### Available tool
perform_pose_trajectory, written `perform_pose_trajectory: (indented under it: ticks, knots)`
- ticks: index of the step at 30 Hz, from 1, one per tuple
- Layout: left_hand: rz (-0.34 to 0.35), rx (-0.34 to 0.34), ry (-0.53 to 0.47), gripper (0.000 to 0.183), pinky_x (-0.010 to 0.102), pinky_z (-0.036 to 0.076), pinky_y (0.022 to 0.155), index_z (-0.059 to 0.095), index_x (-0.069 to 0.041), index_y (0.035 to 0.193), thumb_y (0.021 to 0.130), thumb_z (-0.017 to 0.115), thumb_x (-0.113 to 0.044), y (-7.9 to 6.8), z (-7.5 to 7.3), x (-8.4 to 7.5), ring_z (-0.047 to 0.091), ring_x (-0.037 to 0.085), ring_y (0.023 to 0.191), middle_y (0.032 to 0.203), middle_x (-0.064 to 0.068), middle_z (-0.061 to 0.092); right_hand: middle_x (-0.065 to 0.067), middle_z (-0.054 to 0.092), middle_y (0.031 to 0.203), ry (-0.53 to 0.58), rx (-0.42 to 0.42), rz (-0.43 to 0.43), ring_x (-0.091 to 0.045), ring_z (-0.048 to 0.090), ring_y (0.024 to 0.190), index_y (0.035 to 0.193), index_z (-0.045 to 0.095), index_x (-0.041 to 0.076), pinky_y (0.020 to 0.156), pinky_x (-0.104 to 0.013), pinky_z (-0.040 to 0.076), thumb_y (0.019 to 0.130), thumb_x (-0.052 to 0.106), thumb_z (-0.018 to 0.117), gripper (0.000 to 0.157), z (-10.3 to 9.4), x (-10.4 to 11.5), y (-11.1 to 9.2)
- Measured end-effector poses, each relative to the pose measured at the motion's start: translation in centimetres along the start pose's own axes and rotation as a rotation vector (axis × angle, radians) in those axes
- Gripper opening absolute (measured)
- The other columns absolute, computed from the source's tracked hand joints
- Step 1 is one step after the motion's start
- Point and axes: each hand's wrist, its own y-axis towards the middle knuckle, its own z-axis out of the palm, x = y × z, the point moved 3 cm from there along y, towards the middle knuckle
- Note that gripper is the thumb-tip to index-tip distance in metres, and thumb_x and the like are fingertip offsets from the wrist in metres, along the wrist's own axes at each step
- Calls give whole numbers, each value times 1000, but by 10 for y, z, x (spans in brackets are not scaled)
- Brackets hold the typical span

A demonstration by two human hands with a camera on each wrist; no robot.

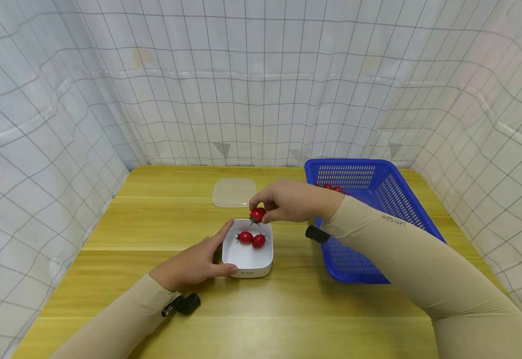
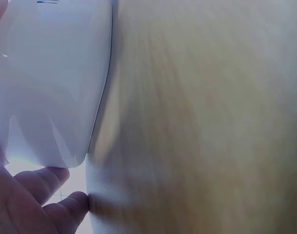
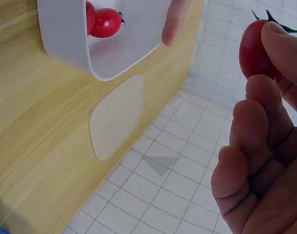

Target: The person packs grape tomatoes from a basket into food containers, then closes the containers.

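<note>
A white square container [image 1: 247,257] stands on the table with two cherry tomatoes [image 1: 259,241] inside, green stems still on. My left hand [image 1: 200,260] grips the container from its left side, thumb at the near rim and index finger at the far left corner. In the left wrist view, other fingers [image 2: 44,183] touch the container's wall. Above the far rim, my right hand [image 1: 294,200] pinches another cherry tomato [image 1: 258,215] between thumb and fingers. That tomato [image 3: 255,51] shows its green stem in the right wrist view.
A blue plastic basket [image 1: 341,269] stands at the right, partly hidden under my right arm, with several cherry tomatoes [image 1: 337,189] at its far left. Behind the container lies a flat translucent lid [image 1: 234,193]. White gridded curtains [image 1: 261,85] surround the wooden table [image 1: 153,224].
</note>
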Motion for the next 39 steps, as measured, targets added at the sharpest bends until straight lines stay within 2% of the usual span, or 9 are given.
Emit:
perform_pose_trajectory:
  ticks: [11,19,24,29,33,39]
  knots:
    - [-3,-6,9,116,58,28,127,0,-22,171,91,78,-54,0,0,-1,35,33,157,173,12,28,5,64,85,-4,8,29,-11,56,76,126,73,21,68,-25,47,100,22,75,26,1,0,0]
    - [9,-2,14,116,60,28,127,-1,-20,171,92,75,-58,-1,0,0,33,36,157,173,15,27,7,62,82,-11,5,7,-9,55,74,124,74,23,67,-25,46,98,24,77,26,5,0,0]
    - [1,-2,15,117,57,27,128,-2,-22,171,92,76,-57,-1,-1,-1,33,34,158,173,13,27,8,62,81,-6,14,-7,-8,55,73,131,74,23,67,-24,47,98,25,77,33,7,3,0]
    - [14,-7,17,116,60,28,127,-1,-20,171,93,76,-55,-1,-1,-1,34,36,156,172,16,29,7,61,81,32,22,8,-9,54,73,138,71,21,68,-24,47,100,24,75,38,6,2,-1]
    - [16,-6,7,114,61,28,126,0,-19,171,94,76,-53,-2,-1,-1,35,37,156,171,16,30,5,61,80,62,-13,51,-10,54,71,139,70,22,66,-26,47,102,26,72,38,1,-4,-8]
    - [8,-6,9,116,61,27,127,-1,-21,171,92,76,-57,-1,0,-2,34,37,156,172,15,29,3,65,85,77,-138,140,-13,56,73,138,70,21,70,-31,51,103,25,70,35,-15,-31,-24]
